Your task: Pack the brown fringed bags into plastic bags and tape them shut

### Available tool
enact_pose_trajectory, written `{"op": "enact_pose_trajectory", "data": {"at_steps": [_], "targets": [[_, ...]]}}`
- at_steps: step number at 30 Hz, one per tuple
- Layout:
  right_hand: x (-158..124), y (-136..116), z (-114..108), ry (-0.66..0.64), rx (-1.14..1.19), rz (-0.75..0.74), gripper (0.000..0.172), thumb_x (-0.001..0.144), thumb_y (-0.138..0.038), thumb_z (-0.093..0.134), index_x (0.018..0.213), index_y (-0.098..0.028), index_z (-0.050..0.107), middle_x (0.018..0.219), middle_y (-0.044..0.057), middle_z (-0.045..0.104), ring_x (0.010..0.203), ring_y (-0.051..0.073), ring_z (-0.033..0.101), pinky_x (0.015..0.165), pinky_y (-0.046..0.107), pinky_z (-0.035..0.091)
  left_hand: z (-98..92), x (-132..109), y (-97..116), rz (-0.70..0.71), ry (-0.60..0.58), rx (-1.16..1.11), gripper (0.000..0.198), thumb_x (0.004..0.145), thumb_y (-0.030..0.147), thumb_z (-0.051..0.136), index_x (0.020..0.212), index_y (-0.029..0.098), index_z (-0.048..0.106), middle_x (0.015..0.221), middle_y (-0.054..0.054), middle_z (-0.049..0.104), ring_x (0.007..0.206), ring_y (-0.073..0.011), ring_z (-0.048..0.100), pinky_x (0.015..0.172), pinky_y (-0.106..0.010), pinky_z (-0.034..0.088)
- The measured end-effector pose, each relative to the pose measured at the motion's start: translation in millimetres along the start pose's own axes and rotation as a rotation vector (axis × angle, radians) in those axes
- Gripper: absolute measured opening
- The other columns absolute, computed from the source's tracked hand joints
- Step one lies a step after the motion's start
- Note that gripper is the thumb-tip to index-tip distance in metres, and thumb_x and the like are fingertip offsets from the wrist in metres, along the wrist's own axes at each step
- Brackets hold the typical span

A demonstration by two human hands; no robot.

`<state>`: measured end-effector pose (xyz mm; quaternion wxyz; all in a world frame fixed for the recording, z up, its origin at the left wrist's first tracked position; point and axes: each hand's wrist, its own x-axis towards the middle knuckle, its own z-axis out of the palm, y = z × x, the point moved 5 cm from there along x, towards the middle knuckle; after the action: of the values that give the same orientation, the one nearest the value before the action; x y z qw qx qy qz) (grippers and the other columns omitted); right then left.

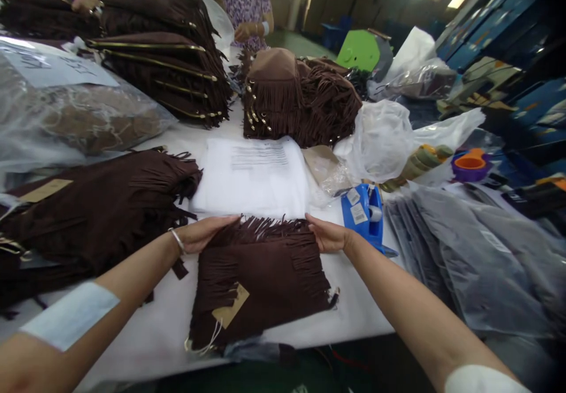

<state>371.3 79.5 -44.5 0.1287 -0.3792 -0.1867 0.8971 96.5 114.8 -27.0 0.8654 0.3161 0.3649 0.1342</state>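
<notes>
A dark brown fringed bag (265, 281) lies flat at the table's near edge, with its fringe spread along the far side. A tan tag (231, 307) on white string rests on its lower left part. My left hand (207, 232) holds the far left corner, fingers stretched along the fringe. At the far right corner, my right hand (326, 233) holds the bag's side; some of its fingertips are hidden. Just beyond the bag is a stack of white plastic bags (252, 180) with printed text.
More brown fringed bags (101, 210) lie at left, and a brown pile (300, 98) stands behind. A blue tape dispenser (362, 213) and grey plastic-wrapped packets (477, 257) are at right. A clear sack (88, 110) sits far left. Two people stand across the table.
</notes>
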Motion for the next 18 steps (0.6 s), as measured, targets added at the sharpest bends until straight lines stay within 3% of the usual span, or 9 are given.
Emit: {"op": "enact_pose_trajectory", "data": {"at_steps": [3,6,9,12,15,18], "targets": [[17.8,-9.7,-1.8,-0.036,-0.01,0.005,0.071,0.093,-0.063,0.023,0.112,-0.004,0.057,0.106,0.018,0.067,0.091,0.021,0.067,0.088,0.033,0.048,3.1,18.7,0.9,-0.078,-0.051,-0.017,0.044,0.079,0.045,0.066,0.108,0.013,0.065,0.109,-0.009,0.069,0.11,-0.0236,0.06,0.101,-0.035,0.041],[38.1,-19.3,-0.4,-0.063,-0.034,0.005,0.066,0.093,-0.061,0.029,0.112,-0.005,0.058,0.106,0.017,0.067,0.09,0.021,0.067,0.09,0.035,0.047,8.9,32.2,2.9,-0.07,-0.101,0.01,0.046,0.077,0.039,0.068,0.115,0.014,0.062,0.118,-0.009,0.065,0.115,-0.0247,0.056,0.105,-0.035,0.038],[51.9,-28.4,5.5,-0.086,-0.071,-0.016,0.047,0.095,-0.045,0.042,0.11,-0.005,0.059,0.104,0.014,0.068,0.092,0.019,0.067,0.093,0.032,0.046,9.9,35.6,5.0,-0.004,-0.123,0.012,0.052,0.077,0.034,0.068,0.124,0.014,0.056,0.126,-0.01,0.06,0.12,-0.0256,0.052,0.108,-0.037,0.034],[50.0,-30.8,11.8,-0.117,-0.075,-0.044,0.032,0.091,-0.028,0.054,0.11,-0.004,0.059,0.104,0.014,0.068,0.098,0.019,0.065,0.096,0.03,0.043,7.3,26.7,9.9,0.095,-0.067,0.044,0.052,0.082,0.038,0.062,0.128,0.014,0.053,0.131,-0.009,0.056,0.123,-0.0257,0.049,0.11,-0.038,0.032],[35.9,-24.5,11.8,-0.12,-0.062,-0.084,0.034,0.086,-0.025,0.061,0.113,-0.005,0.058,0.107,0.013,0.067,0.1,0.019,0.064,0.097,0.031,0.042,17.7,8.2,13.6,0.194,-0.013,0.328,0.05,0.086,0.043,0.054,0.131,0.02,0.051,0.135,-0.006,0.052,0.128,-0.0256,0.044,0.11,-0.041,0.031],[24.5,-16.0,8.3,-0.128,-0.066,-0.1,0.039,0.088,-0.035,0.059,0.115,-0.007,0.057,0.112,0.014,0.065,0.105,0.021,0.062,0.099,0.033,0.041,50.1,-9.2,0.8,0.302,-0.092,0.888,0.048,0.088,0.039,0.053,0.135,0.03,0.044,0.143,-0.001,0.043,0.133,-0.0239,0.037,0.111,-0.045,0.028]]}}
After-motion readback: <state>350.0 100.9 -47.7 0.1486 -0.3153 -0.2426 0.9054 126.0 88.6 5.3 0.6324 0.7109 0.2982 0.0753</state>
